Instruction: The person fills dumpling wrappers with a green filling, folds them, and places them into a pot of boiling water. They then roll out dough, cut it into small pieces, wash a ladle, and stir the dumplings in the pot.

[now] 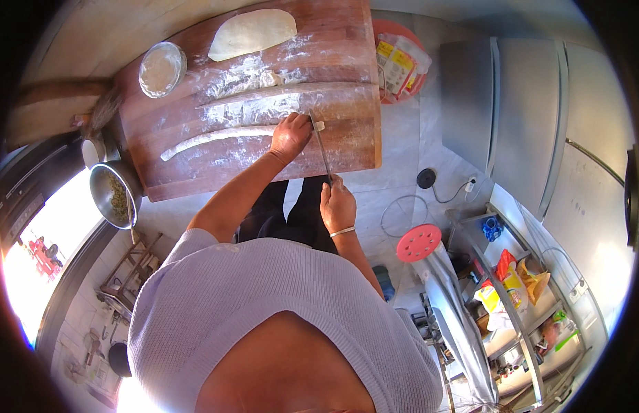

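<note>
On a floured wooden board [354, 62], a long dough rope [216, 138] lies lengthwise near the front edge. My left hand [292, 136] is closed over its right end, fingers curled against the dough. Gripped by its handle, a knife [321, 146] is in my right hand [338, 206], just off the board's front edge. The blade points away from me across the board, close beside my left fingertips. A small dough end [319, 126] shows just right of the blade; whether it is severed I cannot tell. Loose flour [264, 107] is scattered beyond the rope.
A flattened dough sheet [253, 34] and a bowl of flour [162, 69] sit farther back on the board. Left of it stands a metal bowl [130, 175] with chopped filling. To the right are a red stool [385, 31] bearing packages, a pink stool [419, 242] and a metal shelf [522, 330].
</note>
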`<state>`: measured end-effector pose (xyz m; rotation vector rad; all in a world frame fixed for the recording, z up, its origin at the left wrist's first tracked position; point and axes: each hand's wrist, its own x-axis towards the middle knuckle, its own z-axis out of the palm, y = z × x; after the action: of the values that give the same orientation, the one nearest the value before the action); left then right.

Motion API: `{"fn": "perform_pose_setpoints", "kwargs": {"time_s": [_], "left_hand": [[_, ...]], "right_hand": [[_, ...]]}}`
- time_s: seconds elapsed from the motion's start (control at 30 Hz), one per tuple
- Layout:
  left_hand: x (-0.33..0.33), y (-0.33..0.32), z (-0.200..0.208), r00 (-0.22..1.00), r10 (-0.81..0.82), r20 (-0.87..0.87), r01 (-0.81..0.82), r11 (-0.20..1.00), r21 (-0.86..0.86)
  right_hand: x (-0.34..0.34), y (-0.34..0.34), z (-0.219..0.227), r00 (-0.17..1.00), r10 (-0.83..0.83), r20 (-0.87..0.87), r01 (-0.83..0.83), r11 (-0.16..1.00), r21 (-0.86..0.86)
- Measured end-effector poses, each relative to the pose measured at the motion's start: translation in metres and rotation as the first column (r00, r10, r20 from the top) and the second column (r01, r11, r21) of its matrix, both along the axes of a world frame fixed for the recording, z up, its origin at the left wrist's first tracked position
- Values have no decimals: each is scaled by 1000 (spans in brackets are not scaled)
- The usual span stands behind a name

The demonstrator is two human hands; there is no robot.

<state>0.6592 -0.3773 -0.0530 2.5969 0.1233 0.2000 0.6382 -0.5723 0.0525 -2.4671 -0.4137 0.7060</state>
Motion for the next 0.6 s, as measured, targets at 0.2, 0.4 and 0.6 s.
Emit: {"fn": "perform_pose_setpoints", "kwargs": {"time_s": [0.2,0.4,0.6], "left_hand": [[0,1,0,1000,-5,-2,5,1000,10],[-4,0,7,1000,6,14,-6,1000,-10],[-14,16,-1,984,146,-104,-160,976,-146]], "right_hand": [[1,5,2,999,-12,-48,9,998,-59],[-3,8,-40,999,14,-50,-22,986,-164],[-9,-2,-57,984,-175,-28,176,981,77]]}}
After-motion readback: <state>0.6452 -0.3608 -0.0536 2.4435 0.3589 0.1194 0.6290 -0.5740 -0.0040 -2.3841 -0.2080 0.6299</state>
